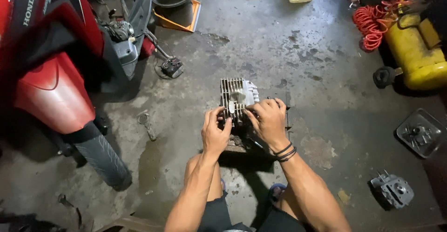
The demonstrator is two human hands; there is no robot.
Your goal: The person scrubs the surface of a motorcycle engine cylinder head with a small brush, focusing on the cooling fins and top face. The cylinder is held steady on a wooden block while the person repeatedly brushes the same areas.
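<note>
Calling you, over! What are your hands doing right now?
Both hands, left and right, grip the finned metal engine cylinder. It sits on the concrete floor. Wrench lies apart, left.

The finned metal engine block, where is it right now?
In the head view the finned metal engine block sits on the concrete floor at centre, gripped by the left hand and right hand, right of the red motorcycle.

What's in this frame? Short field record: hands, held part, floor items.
left hand: grips near edge of finned engine cylinder
right hand: on the cylinder's right side, black bands at wrist
cylinder: on stained concrete floor, fins showing
left of it: wrench, red motorcycle
right: yellow air tank, orange coiled hose, grey engine part
</note>
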